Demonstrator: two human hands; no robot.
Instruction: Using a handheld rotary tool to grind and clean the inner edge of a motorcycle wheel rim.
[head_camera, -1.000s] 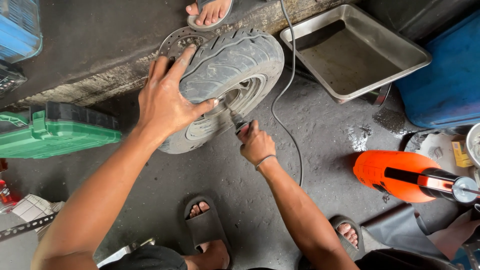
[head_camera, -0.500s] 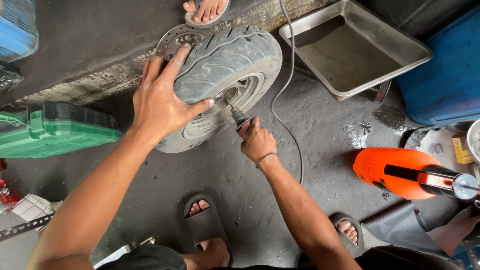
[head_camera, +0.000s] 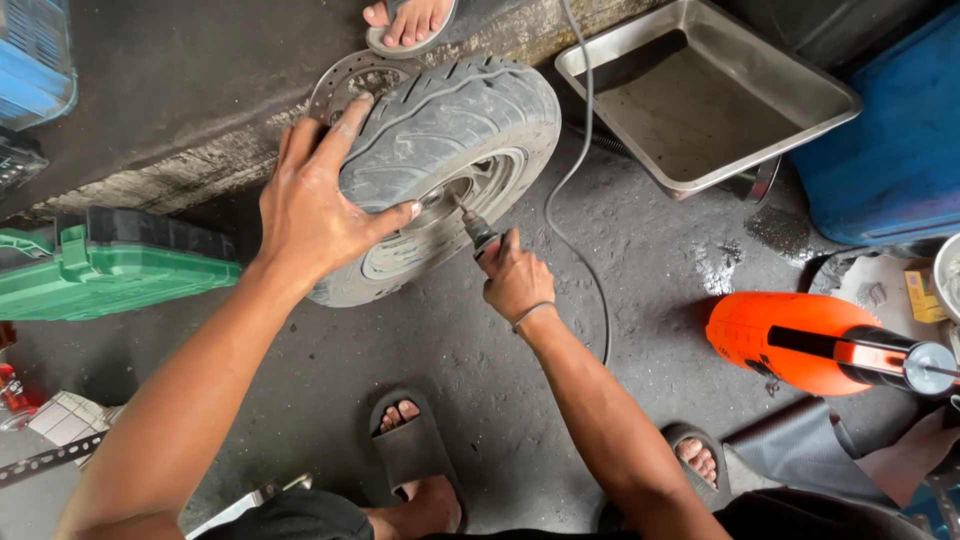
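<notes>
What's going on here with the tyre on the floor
A person crouches over a small wheel with its tyre on a concrete floor. The left hand is spread on the tread, steadying it. The right hand holds a slim tool with its tip at the wheel's hub. An orange power tool and a metal tray lie nearby.

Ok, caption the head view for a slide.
Left hand steadies a small grey treaded tyre; right hand presses a slim tool at its hub.
</notes>
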